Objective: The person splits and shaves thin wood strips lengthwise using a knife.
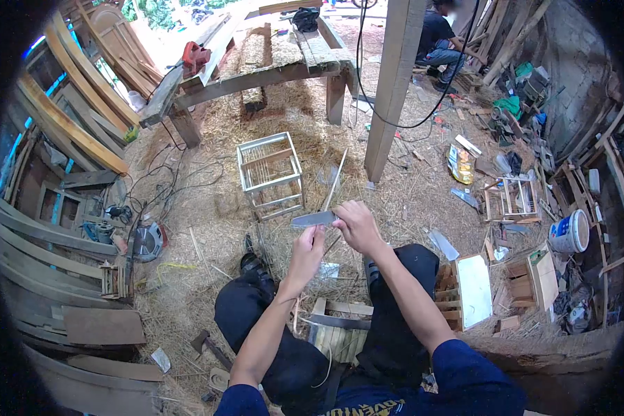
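Observation:
My right hand (357, 227) is closed around a knife, its handle hidden in the fist. The broad grey knife blade (313, 220) points left, above my left fingers. My left hand (306, 255) is closed, thumb up, on a thin wooden strip (336, 182) that slants up and away beyond the blade. Blade and strip cross close to my fingers; exact contact is hard to make out. Just past my hands, a small wooden frame cage (270, 175) with thin bars stands on the floor. Between my legs lies a curved dark blade (340, 322) over a pale wooden block (338, 342).
A wooden workbench (263, 78) carries a red power tool (195, 57). A post (393, 90) with a hanging cable rises ahead. A circular saw (148, 240) sits left; a white bucket (568, 232) stands right. Another person (442, 45) crouches at the back. Shavings cover the floor.

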`<state>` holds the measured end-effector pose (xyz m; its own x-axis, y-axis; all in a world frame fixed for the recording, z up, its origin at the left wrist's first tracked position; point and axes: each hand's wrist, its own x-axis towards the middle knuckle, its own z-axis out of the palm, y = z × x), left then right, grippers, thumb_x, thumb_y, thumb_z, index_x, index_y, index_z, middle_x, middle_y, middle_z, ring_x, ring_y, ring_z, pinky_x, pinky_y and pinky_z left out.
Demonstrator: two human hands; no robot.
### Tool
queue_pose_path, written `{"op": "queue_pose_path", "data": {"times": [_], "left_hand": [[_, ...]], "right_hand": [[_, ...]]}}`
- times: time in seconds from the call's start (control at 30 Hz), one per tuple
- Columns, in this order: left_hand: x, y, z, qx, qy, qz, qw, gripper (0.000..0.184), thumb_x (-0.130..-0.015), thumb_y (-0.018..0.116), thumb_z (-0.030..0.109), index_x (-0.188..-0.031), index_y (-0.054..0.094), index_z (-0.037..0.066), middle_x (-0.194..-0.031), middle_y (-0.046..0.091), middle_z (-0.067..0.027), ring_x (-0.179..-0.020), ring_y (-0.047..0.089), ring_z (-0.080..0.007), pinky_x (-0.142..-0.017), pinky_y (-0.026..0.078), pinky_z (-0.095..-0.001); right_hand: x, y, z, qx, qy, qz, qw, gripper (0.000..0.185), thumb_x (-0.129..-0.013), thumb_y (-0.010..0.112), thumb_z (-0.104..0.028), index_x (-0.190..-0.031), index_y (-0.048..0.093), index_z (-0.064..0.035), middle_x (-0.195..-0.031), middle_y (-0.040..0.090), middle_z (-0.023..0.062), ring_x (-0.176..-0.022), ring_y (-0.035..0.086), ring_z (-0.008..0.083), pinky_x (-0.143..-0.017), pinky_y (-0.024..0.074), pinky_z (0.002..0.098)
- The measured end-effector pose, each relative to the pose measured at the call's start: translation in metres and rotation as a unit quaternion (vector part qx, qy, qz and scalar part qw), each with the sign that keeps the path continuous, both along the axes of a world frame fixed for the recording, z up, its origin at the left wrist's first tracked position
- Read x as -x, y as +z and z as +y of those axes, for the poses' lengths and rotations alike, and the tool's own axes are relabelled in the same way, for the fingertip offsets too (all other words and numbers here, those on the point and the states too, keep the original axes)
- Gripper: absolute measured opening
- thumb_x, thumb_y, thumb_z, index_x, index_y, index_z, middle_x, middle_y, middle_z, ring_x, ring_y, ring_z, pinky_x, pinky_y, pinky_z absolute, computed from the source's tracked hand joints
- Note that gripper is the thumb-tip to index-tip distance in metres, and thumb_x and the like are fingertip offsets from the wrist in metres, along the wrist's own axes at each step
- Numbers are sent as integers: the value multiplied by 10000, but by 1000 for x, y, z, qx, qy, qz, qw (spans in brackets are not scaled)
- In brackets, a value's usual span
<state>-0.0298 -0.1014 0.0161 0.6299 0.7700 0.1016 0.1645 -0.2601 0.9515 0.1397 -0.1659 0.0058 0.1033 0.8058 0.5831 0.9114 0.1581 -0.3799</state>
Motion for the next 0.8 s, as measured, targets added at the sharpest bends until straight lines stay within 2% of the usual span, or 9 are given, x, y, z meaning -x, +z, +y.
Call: {"op": "queue_pose_path", "data": {"times": [0.1,0.2,0.3,0.37,0.43,0.5,0.63,0.73,0.8], "left_hand": [[1,-3,3,-43,9,27,999,352,-1057,490,296,-996,602,-32,-637,476,-133,-577,403,-131,-533,361,-361],[5,-10,5,-37,3,-25,999,358,-1057,485,300,-981,595,-33,-643,476,-169,-574,419,-154,-549,378,-373],[9,-8,5,-37,7,-12,999,353,-1057,483,299,-974,594,-26,-643,477,-161,-580,425,-162,-564,393,-382],[18,-6,4,26,-2,-11,1000,341,-1056,486,292,-950,584,-17,-637,465,-151,-580,419,-156,-559,391,-378],[26,-5,-3,20,-22,-7,1000,329,-1054,488,282,-927,570,-10,-630,449,-134,-581,409,-143,-550,384,-367],[36,-5,-12,-56,-54,7,997,320,-1053,491,271,-905,553,-6,-621,431,-112,-583,393,-124,-537,371,-349],[46,-18,9,-1,-26,53,998,331,-1058,481,284,-962,575,-18,-730,477,-24,-707,420,-103,-641,412,-301],[43,-30,27,-53,5,-3,999,342,-1053,492,298,-922,558,-11,-601,389,-96,-577,350,-130,-528,352,-367],[38,-25,27,-52,4,9,999,342,-1050,492,303,-938,573,-10,-610,440,-126,-561,415,-158,-541,376,-374]], "right_hand": [[-3,3,2,-9,-17,-10,1000,267,-942,580,-322,-987,620,-62,-851,558,113,-843,559,310,-783,419,413],[-2,4,0,-5,-37,-25,999,241,-935,595,-312,-969,619,-74,-847,556,106,-838,562,308,-786,421,409],[0,7,0,10,-61,-36,997,233,-935,602,-301,-963,616,-71,-853,571,111,-844,571,317,-781,426,415],[-2,7,-1,21,-99,-28,994,220,-935,610,-279,-968,614,-62,-852,600,126,-838,584,339,-764,432,426],[-37,-12,4,-32,-179,130,975,216,-968,571,-269,-973,613,-57,-840,636,167,-817,599,389,-724,434,468],[-55,3,0,3,-333,157,930,254,-1009,508,-288,-983,619,-61,-817,645,203,-799,601,427,-715,432,511],[-60,8,-16,30,-329,101,938,332,-1027,477,-367,-1002,625,-71,-832,644,198,-836,615,419,-751,441,527],[-43,-3,-19,41,-293,151,943,351,-1000,534,-411,-1052,618,-74,-868,652,186,-845,626,402,-768,451,513],[-32,-4,-15,17,-264,179,948,360,-971,597,-417,-1085,608,-76,-895,657,176,-849,631,385,-770,459,497]]}}
